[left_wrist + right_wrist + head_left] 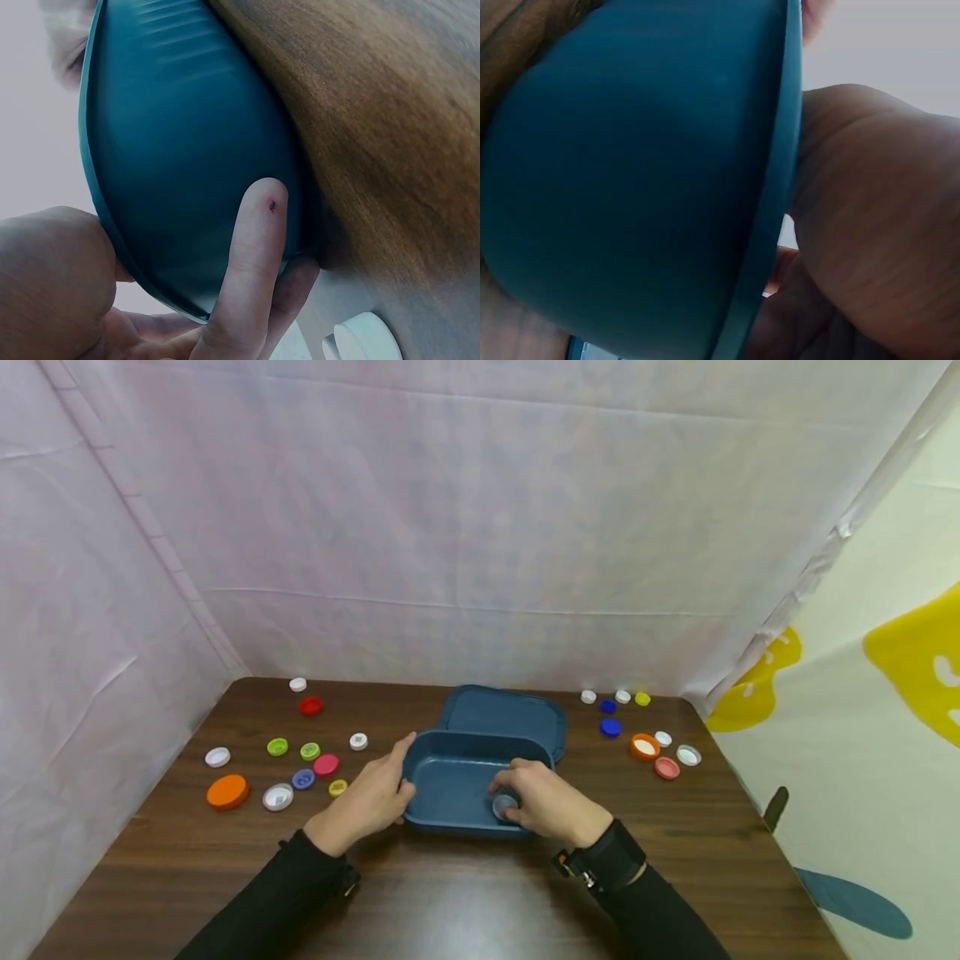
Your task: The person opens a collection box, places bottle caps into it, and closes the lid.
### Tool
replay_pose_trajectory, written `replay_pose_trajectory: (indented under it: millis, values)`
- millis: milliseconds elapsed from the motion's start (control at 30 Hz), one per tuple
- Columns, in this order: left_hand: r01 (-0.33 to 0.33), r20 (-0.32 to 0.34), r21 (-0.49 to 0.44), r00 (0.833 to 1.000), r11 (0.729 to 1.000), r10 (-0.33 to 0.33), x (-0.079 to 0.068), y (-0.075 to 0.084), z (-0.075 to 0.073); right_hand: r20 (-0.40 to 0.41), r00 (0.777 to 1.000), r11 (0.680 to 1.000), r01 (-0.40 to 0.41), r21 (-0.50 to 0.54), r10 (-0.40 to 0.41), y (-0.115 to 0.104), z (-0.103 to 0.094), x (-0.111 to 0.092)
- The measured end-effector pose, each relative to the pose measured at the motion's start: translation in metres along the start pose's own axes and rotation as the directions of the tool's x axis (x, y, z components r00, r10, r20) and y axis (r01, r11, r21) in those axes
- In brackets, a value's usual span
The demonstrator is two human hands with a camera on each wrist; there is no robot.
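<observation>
A dark blue plastic box [450,777] without its lid stands in the middle of the table. My left hand [371,797] grips the box's left end; in the left wrist view a finger [255,247] lies along the outer wall. Inside the box, toward its right end, my right hand [551,802] holds a translucent round cap [504,807] between thumb and fingers. The box wall [637,180] hides those fingertips in the right wrist view. Just behind the box lies the matching blue lid [502,710], partly covered by it.
Loose bottle caps lie on the left, among them a large orange cap [227,792], a pink cap [326,766] and a red cap [311,706]. More lie on the right, including an orange-rimmed cap [644,747] and a blue cap [611,727]. White cloth [465,527] hangs behind the table.
</observation>
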State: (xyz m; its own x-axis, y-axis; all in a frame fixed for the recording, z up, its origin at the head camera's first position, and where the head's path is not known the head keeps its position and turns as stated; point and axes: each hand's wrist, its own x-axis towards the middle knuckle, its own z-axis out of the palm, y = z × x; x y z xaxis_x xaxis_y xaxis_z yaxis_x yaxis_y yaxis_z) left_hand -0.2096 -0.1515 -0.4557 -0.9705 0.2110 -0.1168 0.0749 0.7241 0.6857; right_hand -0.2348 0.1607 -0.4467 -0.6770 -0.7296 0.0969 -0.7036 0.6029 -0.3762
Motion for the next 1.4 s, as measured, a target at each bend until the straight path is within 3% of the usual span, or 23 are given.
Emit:
replay_pose_trajectory:
  millis: [267, 367, 400, 633, 867, 1067, 1267, 1400]
  values:
    - [0.002, -0.004, -0.004, 1.000, 1.000, -0.002, 0.001, 0.001, -0.001, -0.062, 0.995, 0.996, 0.083, 0.039, -0.080, 0.021, 0.003, -0.001]
    - [-0.017, -0.008, -0.008, 1.000, 1.000, 0.016, 0.002, 0.000, 0.000, -0.089, 0.994, 0.998, 0.059, 0.034, -0.056, 0.024, 0.000, -0.002]
    - [-0.023, -0.010, -0.007, 1.000, 1.000, 0.023, 0.002, 0.000, 0.000, -0.090, 0.996, 0.999, 0.023, 0.031, -0.020, 0.013, -0.009, -0.003]
    - [0.014, -0.001, -0.017, 1.000, 1.000, -0.014, 0.000, -0.002, 0.004, -0.178, 0.983, 0.998, -0.051, 0.023, 0.054, 0.017, -0.018, -0.004]
    - [0.009, 0.001, -0.024, 1.000, 1.000, -0.009, 0.000, -0.003, 0.004, -0.315, 0.940, 0.991, -0.127, 0.032, 0.131, 0.039, -0.033, -0.010]
    - [-0.037, -0.023, -0.008, 0.999, 0.999, 0.037, -0.002, -0.004, 0.003, -0.381, 0.895, 0.971, -0.238, 0.032, 0.232, 0.073, -0.043, -0.014]
    - [-0.053, -0.026, -0.014, 0.998, 0.999, 0.052, -0.002, -0.003, 0.001, -0.406, 0.856, 0.945, -0.317, 0.075, 0.319, 0.109, -0.051, -0.016]
    - [-0.051, -0.021, -0.017, 0.998, 0.999, 0.051, -0.002, -0.004, 0.002, -0.385, 0.826, 0.906, -0.415, 0.082, 0.413, 0.132, -0.053, -0.016]
